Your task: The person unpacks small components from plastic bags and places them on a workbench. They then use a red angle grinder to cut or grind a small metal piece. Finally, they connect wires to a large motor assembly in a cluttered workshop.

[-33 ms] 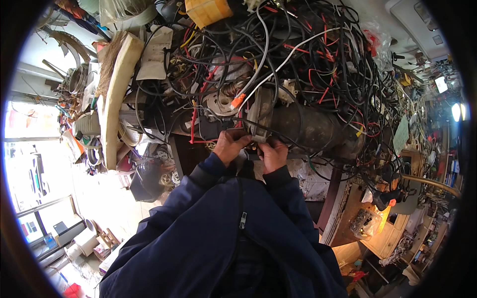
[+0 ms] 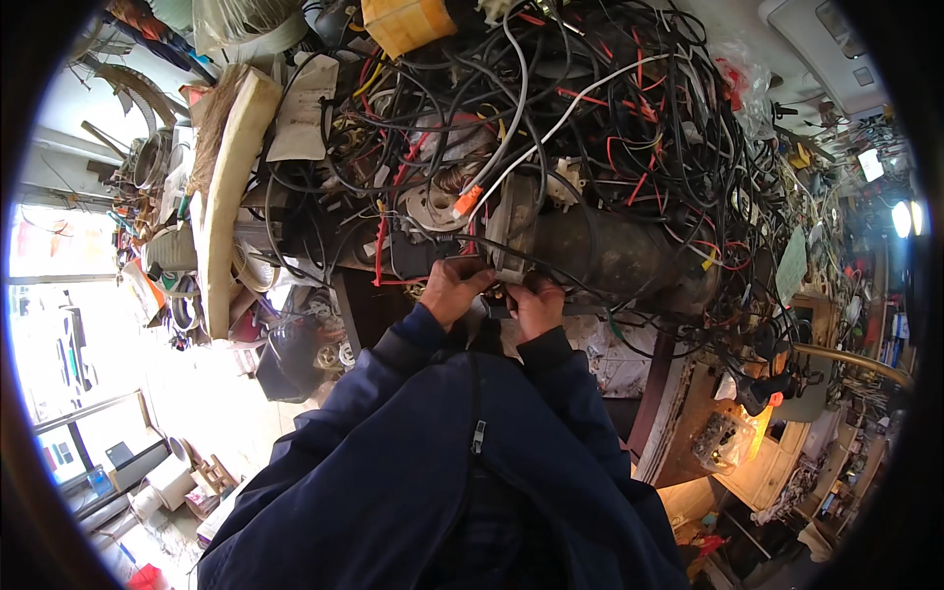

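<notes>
My two hands meet in front of my dark blue jacket, at the edge of a heap of tangled cables [image 2: 590,118] in black, red and white. My left hand [image 2: 452,290] is closed on a thin black cable [image 2: 492,246] that runs across a large grey cylindrical housing [image 2: 619,254]. My right hand [image 2: 539,303] pinches a small dark part [image 2: 500,307] held between both hands; its shape is hidden by my fingers. An orange plug [image 2: 464,205] on a white cable hangs just above my hands.
A yellow box [image 2: 405,22] sits on top of the cable heap. A beige foam slab [image 2: 228,167] leans at the left beside metal junk. A wooden bench [image 2: 688,433] with a tray of small parts [image 2: 723,438] stands at the right. Boxes lie on the bright floor [image 2: 197,393] at the left.
</notes>
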Tool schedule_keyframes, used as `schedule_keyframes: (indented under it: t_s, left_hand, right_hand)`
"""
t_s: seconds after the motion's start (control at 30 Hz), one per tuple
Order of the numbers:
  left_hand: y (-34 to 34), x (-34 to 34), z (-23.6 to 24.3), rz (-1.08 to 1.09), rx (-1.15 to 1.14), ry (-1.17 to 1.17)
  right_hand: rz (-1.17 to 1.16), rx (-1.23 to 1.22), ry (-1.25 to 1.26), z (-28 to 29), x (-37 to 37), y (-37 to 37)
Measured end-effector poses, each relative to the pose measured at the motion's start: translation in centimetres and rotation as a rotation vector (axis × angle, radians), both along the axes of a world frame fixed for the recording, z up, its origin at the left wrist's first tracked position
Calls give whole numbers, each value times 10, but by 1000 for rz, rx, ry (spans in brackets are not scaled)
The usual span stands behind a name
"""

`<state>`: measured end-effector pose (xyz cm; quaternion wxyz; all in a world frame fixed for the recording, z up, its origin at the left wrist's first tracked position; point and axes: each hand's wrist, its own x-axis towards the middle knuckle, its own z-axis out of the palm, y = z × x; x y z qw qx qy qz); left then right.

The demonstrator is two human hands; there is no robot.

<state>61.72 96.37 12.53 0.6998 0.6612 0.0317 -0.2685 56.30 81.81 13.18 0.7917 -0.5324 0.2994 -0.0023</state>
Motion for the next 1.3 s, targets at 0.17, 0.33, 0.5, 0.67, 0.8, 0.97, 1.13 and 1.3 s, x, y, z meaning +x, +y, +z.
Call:
schedule_keyframes:
  t_s: [0.17,0.33,0.5,0.67,0.8,0.97,1.13,1.3]
  left_hand:
    - [-3,-1,10,36,-46,48]
    - [-2,0,11,16,-55,44]
    - [0,3,17,-32,-13,-4]
    - [-3,-3,1,44,-44,27]
    - [0,1,11,-13,-15,-13]
    - [-1,4,21,-30,55,-21]
    - [-1,6,23,-71,127,-77]
    - [0,4,14,-76,117,-72]
  right_hand:
    - [50,-24,-76,-16,-1,-4]
    - [61,0,-59,-5,2,-4]
    - [40,20,-51,-23,-1,-5]
    - [69,32,-81,6,3,-3]
    - [43,50,-35,12,8,-2]
    - [61,29,-74,-6,3,-4]
    - [69,2,-102,-5,5,-5]
    - [86,-4,-73,4,6,-5]
